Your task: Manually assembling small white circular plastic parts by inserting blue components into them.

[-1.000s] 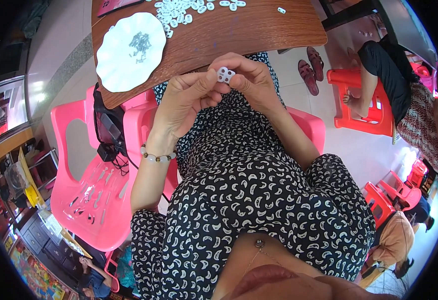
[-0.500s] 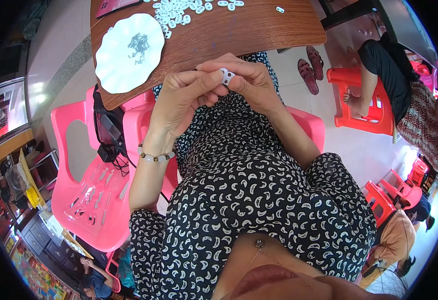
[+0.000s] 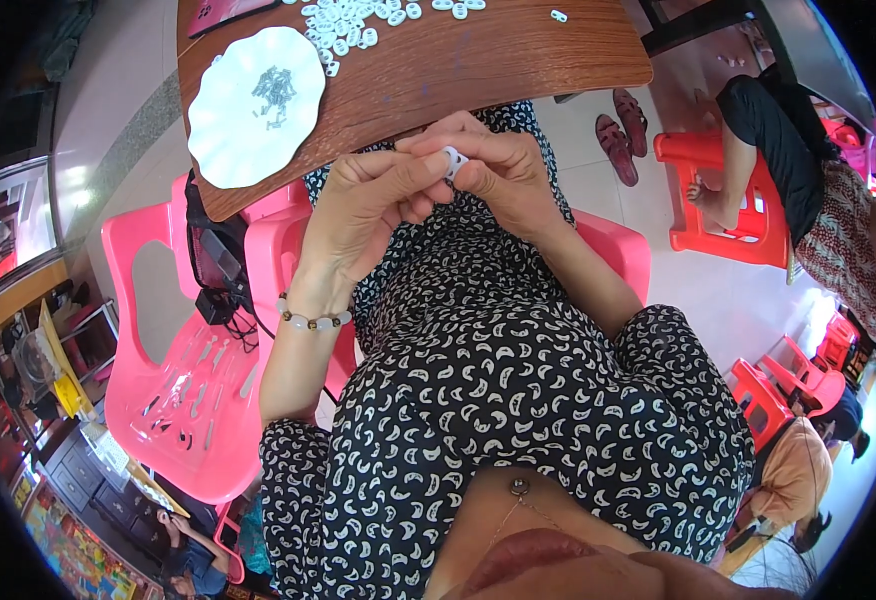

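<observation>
Between my fingertips, just off the table's near edge, is a small white oval plastic piece with dark holes (image 3: 454,162). My left hand (image 3: 370,200) is closed, its thumb pressing the piece from the left. From the other side my right hand (image 3: 506,172) pinches it with thumb and fingers. Parts of the piece are hidden by the fingertips. On the table (image 3: 488,65) lies a pile of similar white oval pieces (image 3: 343,20). A white wavy-edged plate (image 3: 223,125) at the table's left corner carries many small metallic bits (image 3: 276,92), too small to name.
A pink plastic chair (image 3: 183,420) stands to my left, with a black bag and cables (image 3: 220,260) at its back. Pink sandals (image 3: 618,150) lie on the floor at the right. Beyond them a person's bare foot rests on a red stool (image 3: 688,150).
The white piece has tilted and dropped slightly between my fingers, and less of its face shows. My hands have shifted a little; both keep their grip.
</observation>
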Demonstrator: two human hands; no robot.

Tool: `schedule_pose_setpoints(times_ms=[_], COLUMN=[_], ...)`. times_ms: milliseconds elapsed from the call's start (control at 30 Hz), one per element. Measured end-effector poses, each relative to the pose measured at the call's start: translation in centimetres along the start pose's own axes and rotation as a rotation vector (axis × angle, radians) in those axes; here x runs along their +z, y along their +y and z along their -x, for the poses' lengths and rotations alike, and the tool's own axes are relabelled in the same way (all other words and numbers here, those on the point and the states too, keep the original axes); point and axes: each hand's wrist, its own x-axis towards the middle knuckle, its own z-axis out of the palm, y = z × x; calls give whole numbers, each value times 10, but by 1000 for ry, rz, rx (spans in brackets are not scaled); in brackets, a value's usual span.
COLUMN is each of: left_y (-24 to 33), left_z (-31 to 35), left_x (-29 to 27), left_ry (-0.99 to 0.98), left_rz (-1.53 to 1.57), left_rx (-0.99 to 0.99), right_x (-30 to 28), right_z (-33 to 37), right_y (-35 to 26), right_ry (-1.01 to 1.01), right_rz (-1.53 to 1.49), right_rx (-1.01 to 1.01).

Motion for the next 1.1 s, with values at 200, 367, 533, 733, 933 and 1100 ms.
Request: schedule_pose_setpoints(times_ms=[200, 367, 533, 733, 933, 1100], left_y=[-1, -3, -8, -11, -2, -6], left_z=[2, 1, -5, -10, -5, -4], left_x=[4, 7, 8, 0, 6, 3], left_ry=[17, 41, 60, 63, 67, 27], left_rz=[34, 40, 73, 85, 65, 56], left_rx=[-8, 0, 22, 9, 34, 47], right_x=[0, 4, 7, 9, 7, 8], right_z=[0, 2, 2, 0, -5, -5], right_y=[2, 7, 15, 20, 10, 1], right_ry=[46, 112, 210, 186, 36, 7], right_rz=[68, 102, 153, 44, -151, -217], right_rx=[-67, -123, -137, -101, -33, 29])
